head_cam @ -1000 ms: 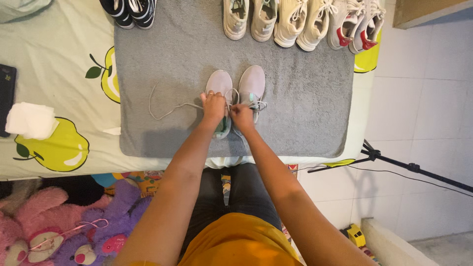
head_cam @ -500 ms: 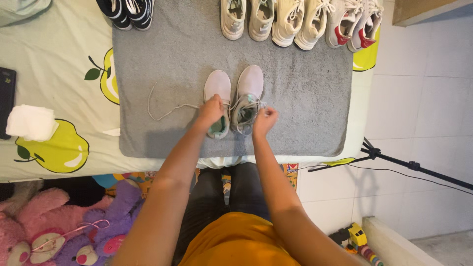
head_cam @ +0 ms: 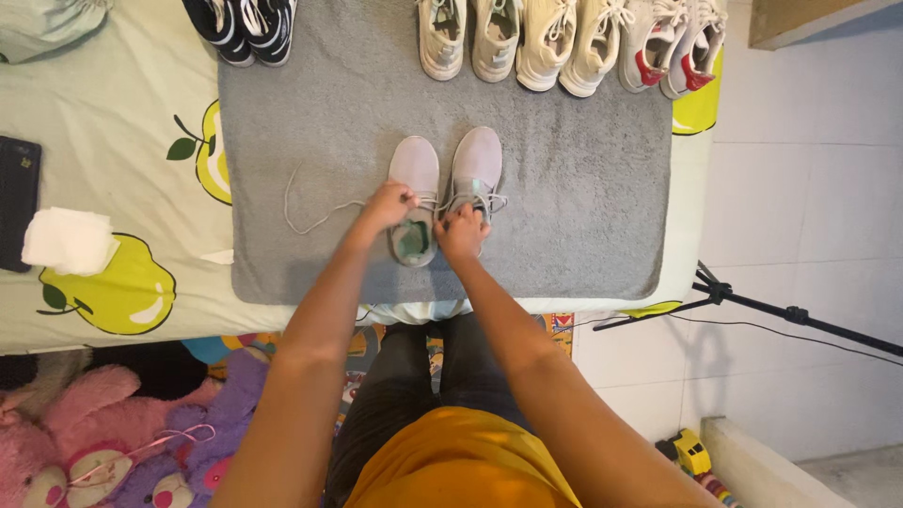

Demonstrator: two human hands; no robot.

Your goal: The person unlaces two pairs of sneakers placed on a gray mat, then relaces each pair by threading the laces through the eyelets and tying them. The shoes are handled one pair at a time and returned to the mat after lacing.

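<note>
On the grey fleece mat [head_cam: 564, 188] stood a pale lilac-grey sneaker pair [head_cam: 447, 179]; left hand [head_cam: 388, 205] pinched the loose grey lace [head_cam: 315, 221], right hand [head_cam: 461, 230] clenched at the tongue. Risk, likely: lace slipping free, or shoe tipping under uneven pull.

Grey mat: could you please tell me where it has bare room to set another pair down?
The grey mat is bare on its right side, between the pale grey pair and the right edge, below the white and red shoes. Its left side has room below the black shoes, apart from a loose lace. The top edge and the middle, around both hands, are crowded.
</note>
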